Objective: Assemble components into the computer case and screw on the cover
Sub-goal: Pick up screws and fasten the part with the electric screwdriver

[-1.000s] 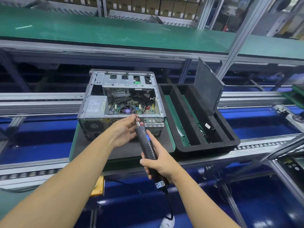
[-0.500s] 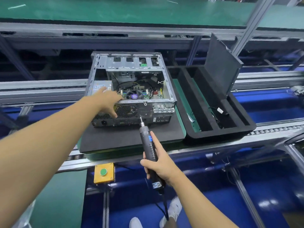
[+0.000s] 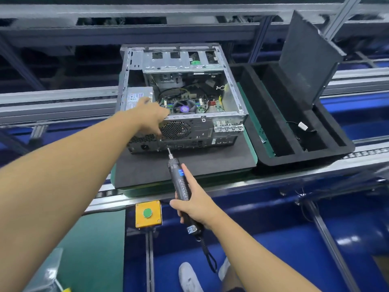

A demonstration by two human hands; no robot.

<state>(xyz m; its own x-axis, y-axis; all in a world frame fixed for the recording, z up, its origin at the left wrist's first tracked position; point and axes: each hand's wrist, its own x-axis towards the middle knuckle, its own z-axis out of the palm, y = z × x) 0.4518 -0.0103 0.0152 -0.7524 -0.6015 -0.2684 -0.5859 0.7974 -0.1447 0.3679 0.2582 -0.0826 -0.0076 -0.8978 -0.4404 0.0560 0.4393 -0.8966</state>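
On a mat (image 3: 189,163), a computer case (image 3: 183,60), open side up; just right of it, a foam tray (image 3: 305,153), with a panel (image 3: 305,57) standing tilted at its far right and a cable (image 3: 301,126) in the slot before that. In front of the case, a screwdriver (image 3: 180,182), tip at the near face; nearer still, a button box (image 3: 148,213)

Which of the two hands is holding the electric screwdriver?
The right hand grips the black electric screwdriver, its bit at the rear of the computer case. The left hand holds no tool and rests on the case's upper edge.
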